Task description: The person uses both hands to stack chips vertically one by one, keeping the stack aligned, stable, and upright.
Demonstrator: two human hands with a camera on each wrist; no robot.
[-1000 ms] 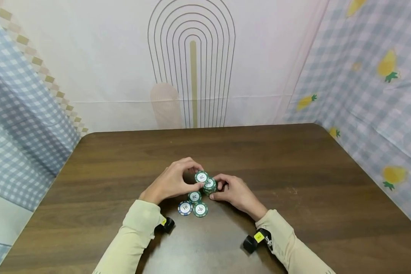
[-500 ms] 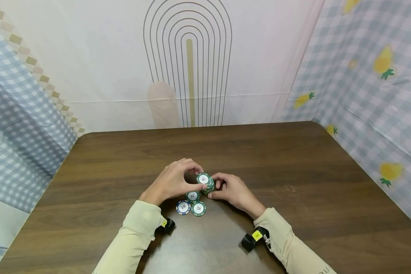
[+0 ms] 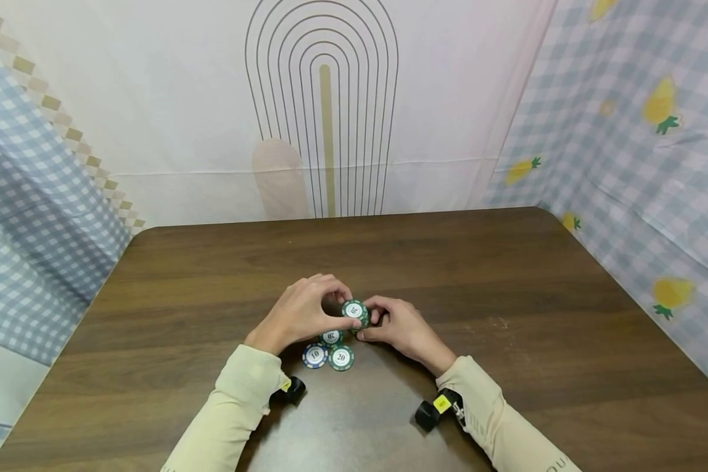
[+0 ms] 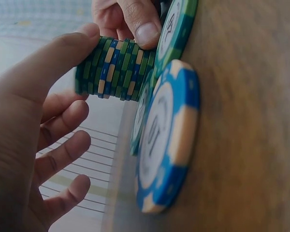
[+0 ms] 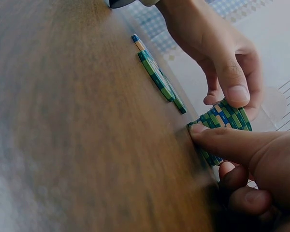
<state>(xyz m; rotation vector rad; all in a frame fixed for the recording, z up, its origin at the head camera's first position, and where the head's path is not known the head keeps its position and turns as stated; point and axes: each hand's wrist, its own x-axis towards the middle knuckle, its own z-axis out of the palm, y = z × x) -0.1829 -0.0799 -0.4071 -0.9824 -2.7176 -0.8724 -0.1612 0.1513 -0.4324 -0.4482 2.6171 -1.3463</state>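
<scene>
A stack of poker chips [image 3: 354, 311], green on top with a 20, stands between the hands. In the left wrist view the stack [image 4: 113, 70] shows green chips with blue ones among them. My left hand [image 3: 303, 309] pinches the upper chips between thumb and fingers. Lower down, my right hand [image 3: 406, 331] grips the stack, its thumb [image 5: 220, 140] near the table. Just in front lie a blue 10 chip [image 3: 315, 356], a green 20 chip [image 3: 341, 358] and another green chip [image 3: 332, 337], partly hidden behind them.
The brown wooden table [image 3: 507, 275] stretches out around the hands. A white patterned cloth [image 3: 195, 111] hangs behind its back edge, with checked cloths [image 3: 613, 151] at the sides. Each wrist wears a black camera [image 3: 429, 416].
My left hand has moved slightly right, bringing its green chips from beside the stack's top to squarely over it. The right hand keeps its hold; the loose chips stay put.
</scene>
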